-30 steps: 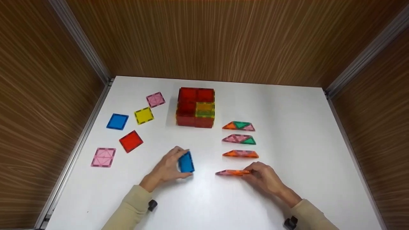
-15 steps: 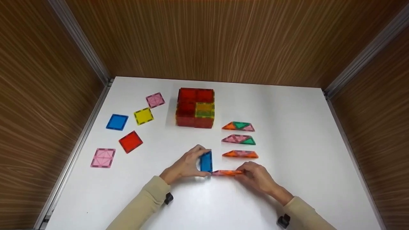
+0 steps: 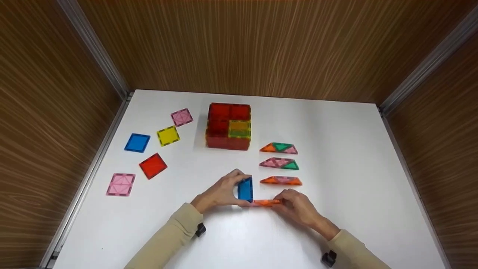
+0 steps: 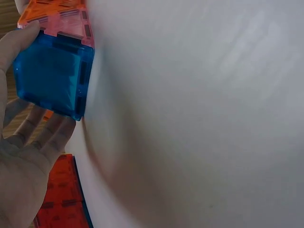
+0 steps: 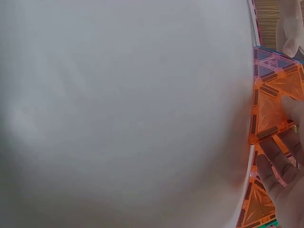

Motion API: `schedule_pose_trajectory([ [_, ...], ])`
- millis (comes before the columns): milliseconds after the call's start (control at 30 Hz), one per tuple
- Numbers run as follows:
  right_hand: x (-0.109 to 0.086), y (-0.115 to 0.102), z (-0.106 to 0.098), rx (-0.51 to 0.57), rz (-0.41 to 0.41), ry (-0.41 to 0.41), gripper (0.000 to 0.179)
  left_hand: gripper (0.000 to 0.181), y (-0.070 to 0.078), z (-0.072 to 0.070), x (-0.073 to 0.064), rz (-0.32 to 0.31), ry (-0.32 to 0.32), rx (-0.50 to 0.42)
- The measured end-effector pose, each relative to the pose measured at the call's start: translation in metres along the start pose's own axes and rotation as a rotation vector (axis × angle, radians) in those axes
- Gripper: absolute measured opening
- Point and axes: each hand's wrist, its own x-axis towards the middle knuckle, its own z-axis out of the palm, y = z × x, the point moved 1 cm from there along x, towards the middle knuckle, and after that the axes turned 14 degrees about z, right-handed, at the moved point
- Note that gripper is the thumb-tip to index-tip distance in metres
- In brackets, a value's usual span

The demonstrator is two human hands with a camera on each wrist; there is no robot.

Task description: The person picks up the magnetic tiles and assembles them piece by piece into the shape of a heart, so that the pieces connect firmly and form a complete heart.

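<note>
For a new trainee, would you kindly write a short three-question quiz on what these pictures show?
1. Multiple choice: what colour is the piece held in the left hand?
A) yellow
B) blue
C) red

2. True or false: in the head view, the loose red tile lies lower in the picture than the loose yellow tile.

3. Fill in the gap: the right hand holds one strip made of triangles, and beyond it on the table are ___ more such strips.

Key:
1. B
2. True
3. Three
</note>
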Motion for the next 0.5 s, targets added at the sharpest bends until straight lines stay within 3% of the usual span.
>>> schedule_pose_trajectory([
  [200,-0.008,0.006,-0.010,0.021,-0.054,0.070,0.017,0.090,0.001,0.001,0.001,-0.011,-0.010,-0.016],
  [367,-0.009,0.021,-0.034,0.046,-0.149,0.259,0.020,0.091,0.000,0.001,0.001,-0.024,-0.015,-0.020],
  [500,-0.001,0.035,-0.053,0.040,-0.139,0.395,0.028,0.091,-0.001,0.000,0.001,-0.021,-0.014,-0.008],
])
